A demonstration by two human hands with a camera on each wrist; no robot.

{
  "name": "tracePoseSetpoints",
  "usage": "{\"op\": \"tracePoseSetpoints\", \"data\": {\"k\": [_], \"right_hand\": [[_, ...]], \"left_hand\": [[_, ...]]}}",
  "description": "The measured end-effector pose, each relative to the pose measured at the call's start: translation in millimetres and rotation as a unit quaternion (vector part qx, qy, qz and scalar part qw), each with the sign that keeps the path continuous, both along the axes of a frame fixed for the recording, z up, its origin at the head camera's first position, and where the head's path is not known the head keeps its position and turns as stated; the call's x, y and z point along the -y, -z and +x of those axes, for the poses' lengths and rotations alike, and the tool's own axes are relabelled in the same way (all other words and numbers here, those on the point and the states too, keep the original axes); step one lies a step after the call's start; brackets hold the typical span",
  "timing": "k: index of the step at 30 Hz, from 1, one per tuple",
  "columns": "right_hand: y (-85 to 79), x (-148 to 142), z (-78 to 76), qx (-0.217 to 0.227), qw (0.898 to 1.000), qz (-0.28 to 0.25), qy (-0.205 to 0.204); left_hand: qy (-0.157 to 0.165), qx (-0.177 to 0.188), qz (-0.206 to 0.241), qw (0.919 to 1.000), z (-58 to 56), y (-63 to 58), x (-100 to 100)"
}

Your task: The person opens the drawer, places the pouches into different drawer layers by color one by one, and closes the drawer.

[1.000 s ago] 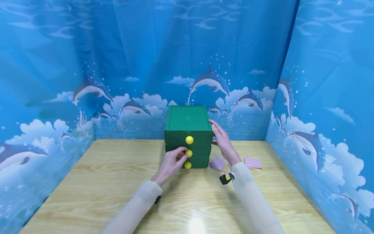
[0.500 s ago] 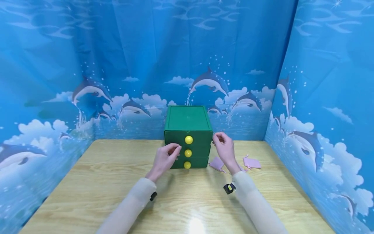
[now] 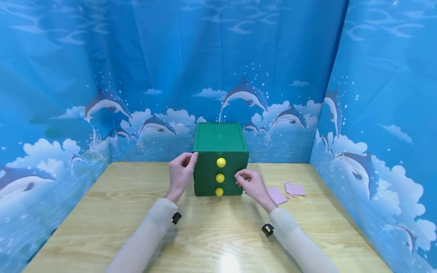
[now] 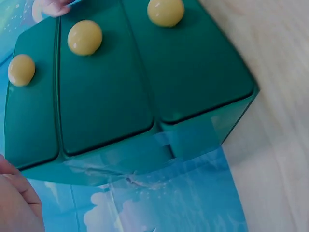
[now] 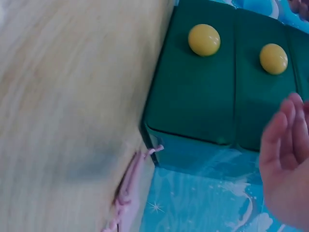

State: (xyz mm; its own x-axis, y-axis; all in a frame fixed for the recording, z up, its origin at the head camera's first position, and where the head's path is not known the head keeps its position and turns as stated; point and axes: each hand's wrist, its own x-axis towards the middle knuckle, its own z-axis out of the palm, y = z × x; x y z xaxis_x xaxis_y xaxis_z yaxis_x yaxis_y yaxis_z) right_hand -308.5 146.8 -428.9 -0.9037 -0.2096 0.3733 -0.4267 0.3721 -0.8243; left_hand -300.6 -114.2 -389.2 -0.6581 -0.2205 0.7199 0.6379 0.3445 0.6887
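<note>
A green cabinet (image 3: 220, 137) stands on the table, its three stacked drawer fronts lying flush. Each front bears a round yellow knob: top (image 3: 221, 162), middle (image 3: 220, 178) and bottom (image 3: 219, 192). My left hand (image 3: 179, 172) is at the cabinet's upper left front corner, its fingertips touching or very near it. In the left wrist view only part of that hand (image 4: 18, 205) shows. My right hand (image 3: 254, 186) is in front of the cabinet's right side, at about middle-drawer height, with loosely bent fingers and nothing in them. Whether they touch the front, I cannot tell.
Two pink drawstring pouches, one nearer (image 3: 277, 195) and one farther right (image 3: 295, 189), lie on the wooden table (image 3: 136, 212) right of the cabinet. A blue dolphin-print curtain (image 3: 164, 76) hangs behind and at both sides.
My left hand has left the middle knob and risen leftward to the upper left corner. The right hand has come from the cabinet's right side down to its front. The drawers look unchanged.
</note>
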Motion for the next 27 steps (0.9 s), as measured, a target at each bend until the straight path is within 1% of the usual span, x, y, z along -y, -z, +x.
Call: {"op": "tracePoseSetpoints", "data": {"k": [2, 4, 8, 11, 13, 15, 17, 19, 22, 27], "right_hand": [[2.8, 2.6, 0.8, 0.041, 0.998, 0.015, -0.040], [5.4, 5.7, 1.1, 0.072, 0.994, 0.027, -0.073], [13.4, 11.4, -1.3, 0.097, 0.988, 0.039, -0.118], [17.3, 14.4, -3.0, 0.111, 0.984, 0.042, -0.131], [18.8, 16.0, -3.9, 0.120, 0.982, 0.051, -0.135], [19.4, 17.5, -4.7, 0.130, 0.979, 0.062, -0.142], [20.3, 18.6, -5.8, 0.137, 0.976, 0.077, -0.148], [21.0, 19.5, -6.5, 0.141, 0.974, 0.089, -0.151], [22.4, 20.2, -7.5, 0.143, 0.973, 0.103, -0.147], [27.0, 21.4, -10.1, 0.140, 0.971, 0.125, -0.148]], "left_hand": [[-0.013, -0.002, 0.004, 0.9999, -3.1, -4.4, 1.7], [-0.025, -0.001, 0.002, 0.9997, -5.6, -8.8, 2.7], [-0.035, 0.011, -0.016, 0.9992, -8.9, -17.2, 4.7], [-0.024, 0.038, -0.040, 0.9982, -12.3, -23.1, 8.2], [-0.006, 0.074, -0.054, 0.9958, -14.8, -26.5, 12.6], [0.019, 0.119, -0.062, 0.9908, -17.2, -29.5, 18.7], [0.046, 0.166, -0.069, 0.9826, -19.2, -32.3, 25.8], [0.075, 0.206, -0.073, 0.9730, -20.9, -34.8, 32.3], [0.117, 0.237, -0.082, 0.9608, -23.5, -38.4, 38.2], [0.181, 0.267, -0.085, 0.9428, -29.5, -41.4, 40.1]]}}
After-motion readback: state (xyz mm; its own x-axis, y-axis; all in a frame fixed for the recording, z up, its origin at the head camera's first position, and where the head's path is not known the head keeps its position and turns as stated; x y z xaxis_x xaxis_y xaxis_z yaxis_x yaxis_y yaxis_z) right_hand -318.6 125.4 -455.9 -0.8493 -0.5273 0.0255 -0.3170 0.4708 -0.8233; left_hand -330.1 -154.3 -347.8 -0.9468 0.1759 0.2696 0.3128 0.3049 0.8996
